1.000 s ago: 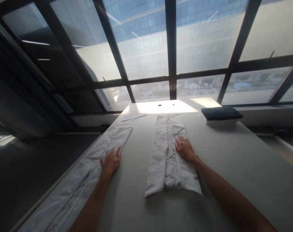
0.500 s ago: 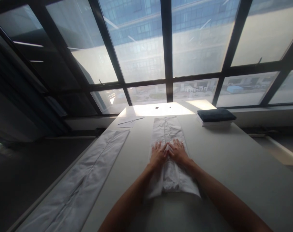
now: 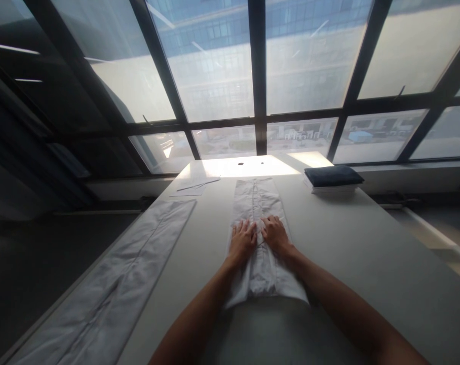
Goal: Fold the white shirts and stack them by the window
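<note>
From where I stand, with the worker at six o'clock, the folded white cloth garment (image 3: 257, 195) lies lengthwise on the long pale table (image 3: 351, 243), pointing to twelve. The step in hand seems to be flattening this garment; the next move, I judge, calls for even pressure along its wrinkled middle. The left hand (image 3: 244, 240) rests palm down upon it, fingers extended, gripping nothing. The right hand (image 3: 276, 235) is just beside, its fingers bent towards eleven; whether they pinch cloth, I cannot tell. The forearms reach in from seven and five. A second, longer white cloth garment (image 3: 139, 268) lies towards nine.
</note>
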{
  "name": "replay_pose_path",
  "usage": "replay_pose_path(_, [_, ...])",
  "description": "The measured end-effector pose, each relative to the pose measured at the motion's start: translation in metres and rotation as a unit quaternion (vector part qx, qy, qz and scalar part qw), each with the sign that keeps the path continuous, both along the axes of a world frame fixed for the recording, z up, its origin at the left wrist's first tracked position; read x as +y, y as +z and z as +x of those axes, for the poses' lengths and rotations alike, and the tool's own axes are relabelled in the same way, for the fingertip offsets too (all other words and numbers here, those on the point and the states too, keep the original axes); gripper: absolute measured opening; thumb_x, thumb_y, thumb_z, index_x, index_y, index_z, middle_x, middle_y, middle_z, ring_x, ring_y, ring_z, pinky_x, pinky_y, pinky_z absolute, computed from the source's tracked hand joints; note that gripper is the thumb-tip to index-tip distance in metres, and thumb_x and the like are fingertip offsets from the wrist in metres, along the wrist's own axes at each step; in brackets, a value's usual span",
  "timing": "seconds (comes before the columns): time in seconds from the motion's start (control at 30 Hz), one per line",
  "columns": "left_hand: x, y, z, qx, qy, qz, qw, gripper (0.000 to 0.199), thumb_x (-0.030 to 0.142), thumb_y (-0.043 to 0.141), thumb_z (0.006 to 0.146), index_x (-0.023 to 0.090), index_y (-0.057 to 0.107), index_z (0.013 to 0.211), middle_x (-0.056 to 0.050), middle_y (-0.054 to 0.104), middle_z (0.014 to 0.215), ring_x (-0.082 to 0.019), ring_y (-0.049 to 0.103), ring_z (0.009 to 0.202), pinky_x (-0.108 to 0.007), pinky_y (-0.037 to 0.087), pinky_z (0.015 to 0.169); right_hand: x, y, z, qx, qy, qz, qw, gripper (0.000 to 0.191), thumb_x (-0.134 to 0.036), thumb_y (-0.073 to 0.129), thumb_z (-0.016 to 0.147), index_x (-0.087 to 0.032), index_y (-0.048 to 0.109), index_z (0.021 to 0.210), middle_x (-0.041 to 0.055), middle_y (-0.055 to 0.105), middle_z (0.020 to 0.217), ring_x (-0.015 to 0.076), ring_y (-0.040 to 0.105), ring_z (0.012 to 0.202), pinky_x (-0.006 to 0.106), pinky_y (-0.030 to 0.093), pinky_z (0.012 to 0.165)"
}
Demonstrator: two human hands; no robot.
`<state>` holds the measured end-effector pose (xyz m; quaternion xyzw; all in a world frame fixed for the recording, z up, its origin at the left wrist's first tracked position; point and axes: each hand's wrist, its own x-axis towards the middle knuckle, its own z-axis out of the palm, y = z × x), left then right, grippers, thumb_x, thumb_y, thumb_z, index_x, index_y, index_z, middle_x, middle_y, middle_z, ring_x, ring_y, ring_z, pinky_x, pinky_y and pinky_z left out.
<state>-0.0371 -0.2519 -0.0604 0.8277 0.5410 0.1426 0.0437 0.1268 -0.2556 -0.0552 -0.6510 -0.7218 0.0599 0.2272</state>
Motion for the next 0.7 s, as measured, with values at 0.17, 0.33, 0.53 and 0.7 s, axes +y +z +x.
replay_pose_path(0.17, [0.000, 0.002, -0.001, -0.005, -0.003, 0.001, 1.000, 0.046, 0.031, 0.049, 0.101, 0.025, 0.052, 0.147, -0.010, 0.043, 0.159, -0.033, 0.031, 0.150, -0.056, 0.022, 0.123, 0.007, -0.004, 0.008, 0.125, -0.016, 0.010, 0.992, 0.047, -0.017, 0.052, 0.090, -0.019, 0.064, 0.135, 0.0106, 0.070, 0.129, 0.0232, 0.065, 0.115, 0.033, 0.046, 0.103])
replay_pose_path(0.33, [0.000, 0.006, -0.002, -0.009, -0.009, -0.005, 1.000, 0.047, 0.030, 0.050, 0.101, 0.024, 0.052, 0.148, -0.010, 0.042, 0.160, -0.033, 0.030, 0.150, -0.055, 0.022, 0.123, 0.024, 0.000, 0.036, 0.280, -0.005, 0.019, 0.960, 0.036, -0.014, 0.050, 0.080, -0.019, 0.079, 0.102, 0.0079, 0.079, 0.105, 0.0222, 0.072, 0.098, 0.032, 0.053, 0.093])
replay_pose_path(0.53, [-0.001, 0.006, -0.002, -0.018, -0.010, -0.009, 1.000, 0.046, 0.030, 0.051, 0.101, 0.024, 0.052, 0.147, -0.009, 0.042, 0.159, -0.032, 0.031, 0.150, -0.054, 0.020, 0.124, 0.026, 0.013, 0.097, 0.313, -0.024, 0.058, 0.948, 0.039, -0.024, 0.047, 0.077, -0.017, 0.081, 0.096, 0.0101, 0.079, 0.102, 0.0253, 0.074, 0.097, 0.036, 0.055, 0.092])
replay_pose_path(0.7, [-0.001, 0.005, -0.002, -0.025, -0.009, -0.008, 1.000, 0.046, 0.030, 0.052, 0.101, 0.025, 0.053, 0.146, -0.009, 0.043, 0.159, -0.031, 0.032, 0.149, -0.053, 0.021, 0.124, 0.013, 0.004, 0.152, 0.316, -0.051, 0.091, 0.943, 0.040, -0.028, 0.049, 0.073, -0.018, 0.081, 0.094, 0.0109, 0.079, 0.104, 0.0267, 0.073, 0.102, 0.038, 0.054, 0.096])
